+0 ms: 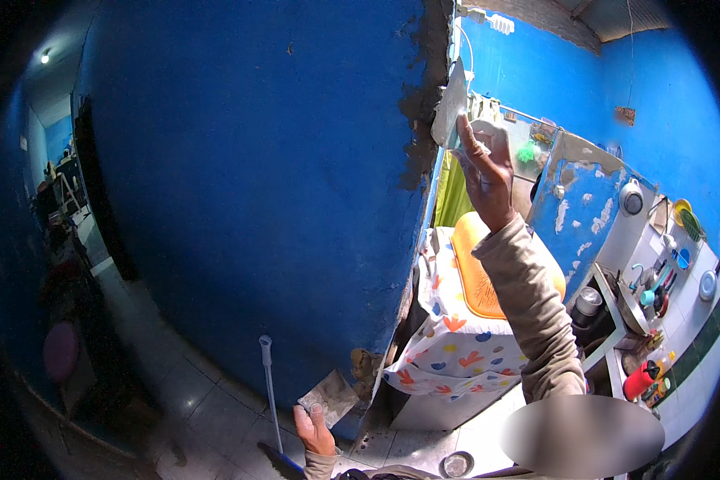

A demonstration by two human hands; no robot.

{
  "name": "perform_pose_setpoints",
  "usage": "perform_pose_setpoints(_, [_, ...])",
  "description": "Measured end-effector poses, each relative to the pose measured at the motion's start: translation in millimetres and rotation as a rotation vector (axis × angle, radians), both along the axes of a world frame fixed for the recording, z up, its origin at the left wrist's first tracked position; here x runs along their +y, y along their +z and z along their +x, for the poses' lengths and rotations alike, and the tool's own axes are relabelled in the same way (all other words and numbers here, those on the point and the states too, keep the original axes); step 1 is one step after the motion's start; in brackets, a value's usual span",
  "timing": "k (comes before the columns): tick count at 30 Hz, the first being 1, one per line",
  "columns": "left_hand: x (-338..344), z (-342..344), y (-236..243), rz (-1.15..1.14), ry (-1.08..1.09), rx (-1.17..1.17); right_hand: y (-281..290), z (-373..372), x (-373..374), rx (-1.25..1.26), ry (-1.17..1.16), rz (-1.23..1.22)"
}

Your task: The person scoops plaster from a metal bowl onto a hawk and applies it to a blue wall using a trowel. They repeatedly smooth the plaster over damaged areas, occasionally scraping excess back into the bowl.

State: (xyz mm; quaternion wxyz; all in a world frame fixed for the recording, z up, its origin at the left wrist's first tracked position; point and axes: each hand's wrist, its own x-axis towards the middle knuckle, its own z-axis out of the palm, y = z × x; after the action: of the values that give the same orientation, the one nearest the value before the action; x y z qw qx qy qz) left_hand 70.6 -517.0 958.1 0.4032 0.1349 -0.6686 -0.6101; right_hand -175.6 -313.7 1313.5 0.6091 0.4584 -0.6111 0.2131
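Note:
My right hand is raised high, fingers closed on a flat grey scraper whose blade lies at the cracked edge of the blue wall, along a strip of rough grey plaster. Down low, my left hand grips a square, grey-smeared plate with thumb and fingers. That plate is near the wall's lower corner, beside a broken patch. The scraper's handle is mostly hidden by my right hand.
Behind my right arm stands a table with a patterned cloth and an orange padded item. A broom leans below the wall; a bowl sits on the floor. Kitchen shelves hold utensils at right. A passage with a pink stool runs left.

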Motion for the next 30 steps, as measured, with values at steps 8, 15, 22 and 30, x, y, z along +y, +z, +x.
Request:
perform_pose_setpoints(8, [-3,1,-6,0.004,-0.008,-0.027,-30,-2,39,-0.136,-0.194,-0.050])
perform_pose_setpoints(15, [-9,1,-20,0.007,-0.058,-0.106,21,84,71,0.319,-0.398,-0.026])
perform_pose_setpoints(22, [-12,0,-13,-0.008,-0.078,-0.055,77,122,48,0.437,-0.590,0.208])
perform_pose_setpoints(30, [-10,-2,-17,0.050,-0.098,-0.057,109,102,48,0.516,-0.651,0.297])
